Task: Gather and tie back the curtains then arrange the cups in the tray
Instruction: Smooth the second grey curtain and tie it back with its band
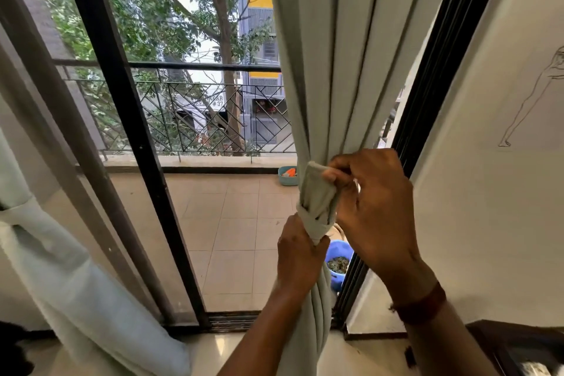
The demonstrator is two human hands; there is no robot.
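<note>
Two curtains show. A pale grey-green pleated fabric curtain point(335, 55) hangs bunched by the black sliding-door frame's point(128, 119) right edge. A pale bluish curtain point(61, 268) hangs at the left.

The left hand point(300, 256) grips the bunched curtain below its wrapped fabric band point(317, 195). The right hand point(372, 204) pinches the band's upper end.

Beyond, on the balcony's tiled floor point(232, 223), sit one round blue bucket point(337, 262), partly hidden by the curtain, and one teal tub point(288, 176).
</note>
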